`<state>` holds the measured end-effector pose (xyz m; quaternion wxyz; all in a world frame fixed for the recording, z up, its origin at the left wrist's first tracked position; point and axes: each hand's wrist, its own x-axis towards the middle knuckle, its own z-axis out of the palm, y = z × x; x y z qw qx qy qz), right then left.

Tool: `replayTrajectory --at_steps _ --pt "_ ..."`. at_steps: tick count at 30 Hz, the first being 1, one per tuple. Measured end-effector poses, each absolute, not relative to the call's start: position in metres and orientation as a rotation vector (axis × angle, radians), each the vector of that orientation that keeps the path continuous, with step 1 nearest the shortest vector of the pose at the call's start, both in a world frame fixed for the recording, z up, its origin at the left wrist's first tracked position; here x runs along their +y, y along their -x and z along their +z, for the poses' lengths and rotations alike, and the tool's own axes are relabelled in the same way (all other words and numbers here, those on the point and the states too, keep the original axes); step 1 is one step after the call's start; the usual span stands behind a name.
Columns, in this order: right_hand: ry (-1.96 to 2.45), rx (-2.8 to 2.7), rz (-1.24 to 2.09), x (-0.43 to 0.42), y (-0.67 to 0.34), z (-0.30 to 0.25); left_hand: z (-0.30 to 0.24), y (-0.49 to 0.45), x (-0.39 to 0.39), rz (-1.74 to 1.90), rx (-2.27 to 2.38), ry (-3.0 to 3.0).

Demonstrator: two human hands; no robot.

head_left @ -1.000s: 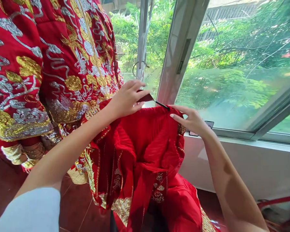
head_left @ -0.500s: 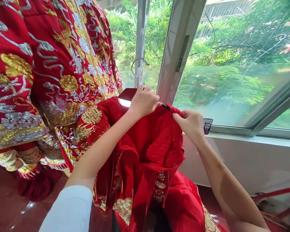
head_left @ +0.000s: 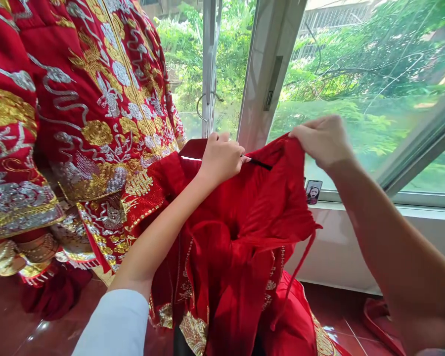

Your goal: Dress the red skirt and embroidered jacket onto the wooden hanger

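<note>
Two panes (head_left: pixel 356 113) of glass in a pale metal frame (head_left: pixel 270 74) make up the far side of our room, with green leaves beyond. Below them runs a sill (head_left: pixel 363 210), where a small picture (head_left: pixel 313 192) stands upright near our right hand (head_left: pixel 324 141); under that is a white wall (head_left: pixel 337 252). We see dark red tiles on the floor (head_left: pixel 344 316), with a dark red bundle (head_left: pixel 55 294) lying on the left and a red-edged thing (head_left: pixel 383 324) on the right. A red jacket (head_left: pixel 85 109), thick with gold and silver embroidery, takes up the far left.

The red skirt (head_left: pixel 241 287) is in the middle, hanging before us, its gathered waist gaping upward. A black strip (head_left: pixel 260 163) reaches into that opening from the left hand (head_left: pixel 221 157). That hand is curled closed around the maroon hanger (head_left: pixel 193 149), whose metal hook (head_left: pixel 203 118) points up in front of the window. Our right hand pinches the waist's far right edge, pulling the cloth taut. A red cord (head_left: pixel 296 277) dangles on the skirt's right.
</note>
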<state>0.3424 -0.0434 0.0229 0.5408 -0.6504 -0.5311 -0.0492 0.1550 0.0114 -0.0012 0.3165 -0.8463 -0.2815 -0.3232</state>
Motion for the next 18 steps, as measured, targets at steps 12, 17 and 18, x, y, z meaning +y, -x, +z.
replayTrajectory --at_steps 12,17,18 --pt "1.278 -1.535 0.0 -0.046 -0.362 -0.027 -0.003 -0.147 0.014 -0.782 -0.703 2.266" --pt "1.237 -1.723 0.568 -0.04 -0.392 -0.071 -0.003 -0.148 0.013 -0.802 -0.707 2.282" --pt "1.234 -1.683 0.569 -0.042 -0.39 -0.078 -0.003 -0.148 0.013 -0.808 -0.709 2.283"
